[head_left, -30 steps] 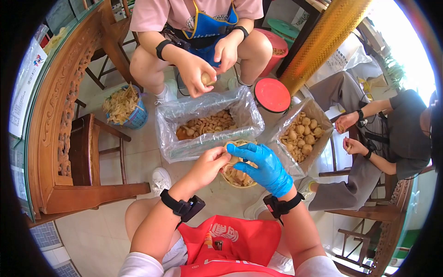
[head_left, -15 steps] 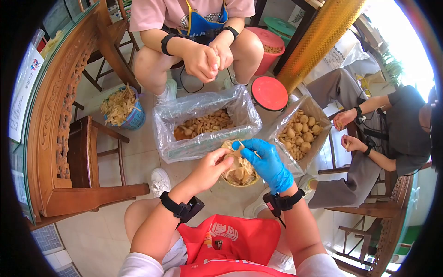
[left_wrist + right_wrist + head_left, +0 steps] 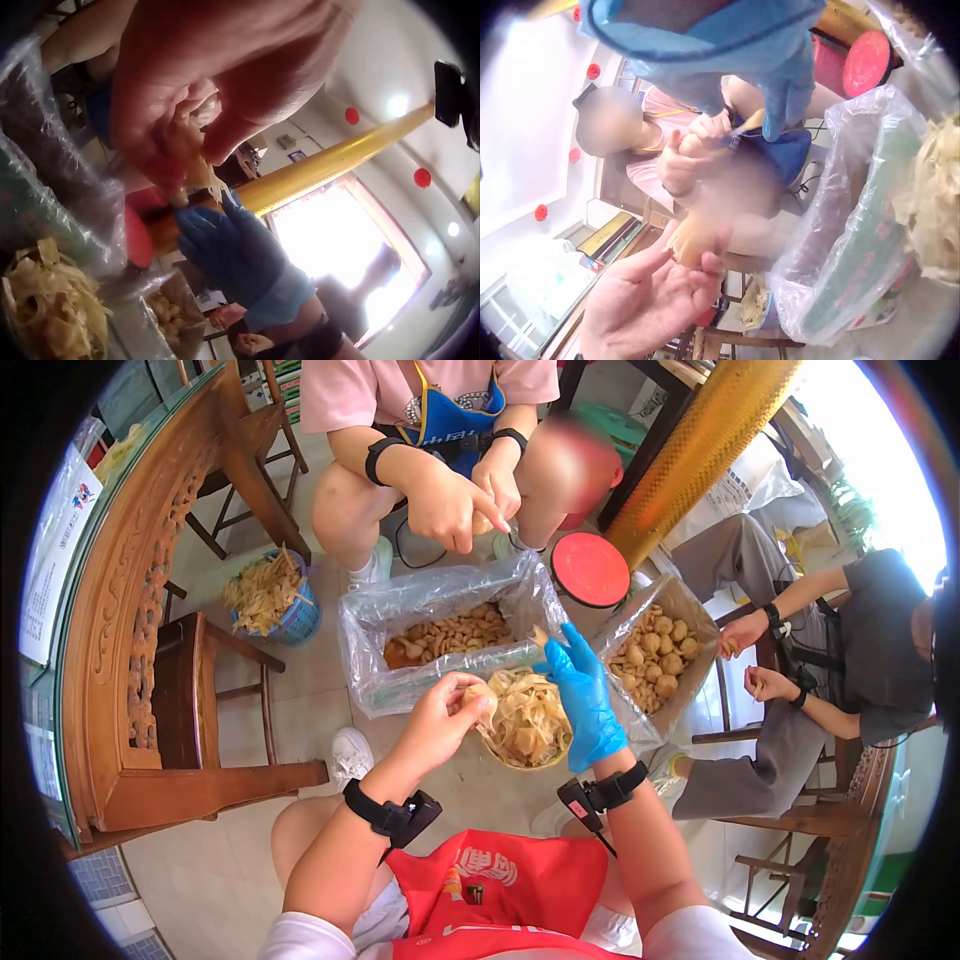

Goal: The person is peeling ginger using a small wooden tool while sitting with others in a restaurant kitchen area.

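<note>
My bare left hand (image 3: 468,698) grips a small tan bulb (image 3: 479,697) over a woven basket (image 3: 540,763) heaped with pale peels. The left wrist view shows the fingers (image 3: 172,142) curled round the bulb (image 3: 191,166). My right hand (image 3: 553,647), in a blue glove, is raised beside it with its fingertips pinching a small tan strip of peel (image 3: 541,633). The right wrist view shows the strip (image 3: 752,120) between the gloved fingers (image 3: 780,105), and the left hand (image 3: 649,300) holding the bulb (image 3: 697,241) lower down.
A plastic-lined box (image 3: 375,660) of peeled pieces stands beyond the basket, and a second lined box (image 3: 690,610) of round bulbs to its right. A red lid (image 3: 590,568), a blue basket of peels (image 3: 268,598), carved wooden furniture (image 3: 150,660) and two seated people (image 3: 440,490) ring the spot.
My gloved right hand has lifted up and away from the left hand, taking a strip of peel with it. The left hand stays over the basket with the bulb.
</note>
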The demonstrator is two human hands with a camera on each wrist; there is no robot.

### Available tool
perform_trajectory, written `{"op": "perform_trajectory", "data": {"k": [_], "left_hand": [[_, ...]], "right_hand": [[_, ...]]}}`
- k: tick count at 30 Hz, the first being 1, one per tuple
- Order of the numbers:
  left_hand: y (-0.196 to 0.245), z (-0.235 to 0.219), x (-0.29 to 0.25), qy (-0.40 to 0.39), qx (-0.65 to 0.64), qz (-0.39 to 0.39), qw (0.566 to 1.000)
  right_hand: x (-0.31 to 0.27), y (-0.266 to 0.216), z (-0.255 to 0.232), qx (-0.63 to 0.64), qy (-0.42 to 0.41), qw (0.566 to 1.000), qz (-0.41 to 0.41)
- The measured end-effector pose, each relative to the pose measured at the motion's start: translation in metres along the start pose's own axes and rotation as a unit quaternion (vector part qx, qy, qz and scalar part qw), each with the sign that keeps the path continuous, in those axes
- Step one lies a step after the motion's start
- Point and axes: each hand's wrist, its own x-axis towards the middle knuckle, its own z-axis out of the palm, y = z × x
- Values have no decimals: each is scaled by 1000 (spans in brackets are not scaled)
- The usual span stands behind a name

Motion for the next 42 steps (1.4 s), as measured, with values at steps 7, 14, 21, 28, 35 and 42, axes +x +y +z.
{"op": "perform_trajectory", "data": {"k": [7, 14, 21, 28, 35, 42], "left_hand": [[10, -4, 3, 16, -99, -44, 994], [11, 7, 3, -17, -108, -51, 993], [3, -1, -35, 37, -153, -41, 987], [-6, -12, 27, -42, -96, -36, 994], [-19, -6, 20, -84, -47, 16, 995], [-29, -19, 12, 32, 445, 171, 879]], "right_hand": [[-10, -20, 13, -44, -170, 981, -79], [-27, -29, 13, -206, -243, 911, -261], [-55, 23, 40, -348, -184, 777, -491], [-9, 11, 41, -148, -94, 936, -306], [-10, 21, 35, -61, -52, 985, -150], [11, 19, 17, 67, 9, 997, 23]]}}
